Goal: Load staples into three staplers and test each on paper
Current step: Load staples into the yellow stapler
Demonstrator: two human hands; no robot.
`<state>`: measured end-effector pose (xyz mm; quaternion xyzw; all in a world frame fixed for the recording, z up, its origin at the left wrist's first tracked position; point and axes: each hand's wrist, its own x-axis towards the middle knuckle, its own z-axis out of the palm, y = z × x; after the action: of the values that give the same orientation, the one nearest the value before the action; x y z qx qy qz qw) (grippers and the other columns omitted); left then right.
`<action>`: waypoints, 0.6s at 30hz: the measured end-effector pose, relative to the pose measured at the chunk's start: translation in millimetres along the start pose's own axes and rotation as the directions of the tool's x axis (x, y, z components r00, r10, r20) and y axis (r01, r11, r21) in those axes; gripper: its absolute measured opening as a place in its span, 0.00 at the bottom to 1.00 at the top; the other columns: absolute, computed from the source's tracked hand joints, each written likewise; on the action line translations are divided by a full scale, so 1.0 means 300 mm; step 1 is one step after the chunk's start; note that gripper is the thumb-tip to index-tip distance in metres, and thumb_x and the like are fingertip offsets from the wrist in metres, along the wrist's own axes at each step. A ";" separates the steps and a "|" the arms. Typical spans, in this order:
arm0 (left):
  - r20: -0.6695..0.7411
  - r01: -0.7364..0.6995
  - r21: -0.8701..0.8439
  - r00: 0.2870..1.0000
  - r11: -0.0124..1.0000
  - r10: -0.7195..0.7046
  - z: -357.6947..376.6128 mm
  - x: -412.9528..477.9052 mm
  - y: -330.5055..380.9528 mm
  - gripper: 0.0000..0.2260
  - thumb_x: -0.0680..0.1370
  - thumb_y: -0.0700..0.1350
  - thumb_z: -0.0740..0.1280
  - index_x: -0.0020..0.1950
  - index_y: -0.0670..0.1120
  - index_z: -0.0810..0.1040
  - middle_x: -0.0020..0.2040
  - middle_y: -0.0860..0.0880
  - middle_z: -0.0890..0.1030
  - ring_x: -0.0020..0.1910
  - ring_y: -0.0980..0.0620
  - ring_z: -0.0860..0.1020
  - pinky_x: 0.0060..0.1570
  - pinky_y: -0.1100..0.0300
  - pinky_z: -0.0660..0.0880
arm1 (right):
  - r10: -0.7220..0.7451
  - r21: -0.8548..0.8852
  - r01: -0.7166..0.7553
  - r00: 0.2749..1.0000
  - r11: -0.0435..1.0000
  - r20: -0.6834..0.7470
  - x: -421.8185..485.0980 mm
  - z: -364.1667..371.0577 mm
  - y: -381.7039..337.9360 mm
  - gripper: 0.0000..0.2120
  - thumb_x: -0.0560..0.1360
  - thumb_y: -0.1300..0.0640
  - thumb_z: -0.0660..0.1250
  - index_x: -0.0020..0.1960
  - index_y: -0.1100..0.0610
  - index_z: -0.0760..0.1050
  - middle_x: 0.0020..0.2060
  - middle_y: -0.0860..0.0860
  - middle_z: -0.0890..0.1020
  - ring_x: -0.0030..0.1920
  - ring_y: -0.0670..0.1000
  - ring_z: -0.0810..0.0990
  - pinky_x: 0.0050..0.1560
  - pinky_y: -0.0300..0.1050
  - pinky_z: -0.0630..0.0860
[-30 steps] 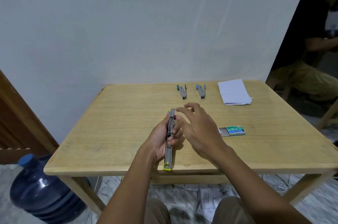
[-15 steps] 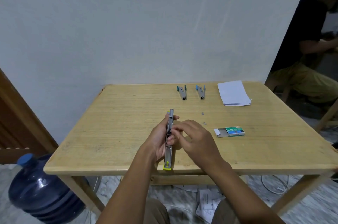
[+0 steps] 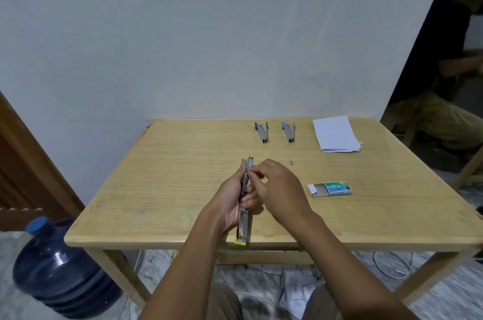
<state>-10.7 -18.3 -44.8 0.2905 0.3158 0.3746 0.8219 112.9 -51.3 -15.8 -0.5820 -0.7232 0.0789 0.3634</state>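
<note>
Grainy wooden table (image 3: pixel 170 176), left hand (image 3: pixel 230 201) gripping slim metal stapler (image 3: pixel 242 228) (yellow ends)

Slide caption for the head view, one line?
Left hand grips an opened yellow-ended metal stapler over the wooden table; right hand works at its channel.

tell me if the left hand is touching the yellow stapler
Touching. The head view shows the left hand gripping the yellow stapler around its middle, fingertips curled onto it.

Left hand (image 3: pixel 229 198) and right hand (image 3: pixel 278 189) close together, fingers curled
</note>
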 end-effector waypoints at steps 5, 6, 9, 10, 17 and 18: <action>-0.007 -0.007 -0.018 1.000 1.000 0.006 0.008 -0.005 0.006 0.29 0.82 0.61 0.56 0.28 0.43 0.67 0.20 0.49 0.63 0.16 0.56 0.62 0.17 0.66 0.58 | 0.024 -0.067 -0.024 1.000 0.998 0.009 0.014 0.004 -0.018 0.10 0.80 0.51 0.64 0.54 0.51 0.83 0.48 0.47 0.81 0.50 0.48 0.78 0.49 0.49 0.76; -0.012 -0.011 -0.021 1.000 1.000 0.011 0.011 -0.007 0.007 0.29 0.82 0.61 0.56 0.28 0.43 0.67 0.20 0.49 0.63 0.16 0.56 0.62 0.16 0.66 0.59 | 0.022 -0.086 -0.020 1.000 0.996 0.014 0.014 0.005 -0.021 0.11 0.80 0.51 0.63 0.54 0.51 0.83 0.48 0.47 0.81 0.51 0.49 0.78 0.48 0.49 0.76; -0.013 -0.018 -0.016 1.000 1.000 0.018 0.017 -0.011 0.007 0.29 0.82 0.61 0.56 0.28 0.43 0.66 0.19 0.48 0.63 0.16 0.55 0.63 0.16 0.66 0.60 | 0.016 -0.115 -0.014 1.000 0.993 0.012 0.013 0.007 -0.021 0.12 0.80 0.50 0.63 0.55 0.51 0.84 0.48 0.48 0.81 0.50 0.50 0.78 0.48 0.50 0.77; -0.013 -0.019 -0.013 1.000 1.000 0.019 0.015 -0.012 0.007 0.29 0.82 0.61 0.56 0.28 0.43 0.66 0.20 0.48 0.63 0.16 0.55 0.63 0.16 0.66 0.60 | 0.012 -0.118 -0.011 1.000 0.993 0.011 0.012 0.008 -0.020 0.12 0.80 0.50 0.63 0.55 0.51 0.84 0.48 0.49 0.82 0.50 0.50 0.78 0.48 0.51 0.77; -0.017 -0.021 0.009 1.000 1.000 0.022 0.010 -0.012 0.004 0.29 0.82 0.61 0.56 0.28 0.44 0.67 0.20 0.48 0.64 0.17 0.55 0.63 0.19 0.65 0.58 | 0.013 -0.111 -0.010 1.000 0.994 0.024 0.011 -0.003 -0.022 0.11 0.80 0.49 0.63 0.55 0.49 0.84 0.48 0.46 0.82 0.49 0.49 0.79 0.48 0.49 0.77; -0.012 -0.021 0.005 1.000 1.000 0.022 0.013 -0.014 0.005 0.29 0.82 0.61 0.56 0.28 0.43 0.67 0.20 0.48 0.64 0.17 0.55 0.63 0.18 0.65 0.59 | 0.029 -0.096 -0.027 0.999 0.995 0.017 0.007 -0.009 -0.022 0.11 0.80 0.49 0.63 0.56 0.48 0.83 0.49 0.45 0.82 0.49 0.47 0.79 0.48 0.48 0.77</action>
<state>-10.7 -21.7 -40.0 0.2939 0.3184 0.3843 0.8152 109.3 -52.4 -9.2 -0.6080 -0.7213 0.0547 0.3272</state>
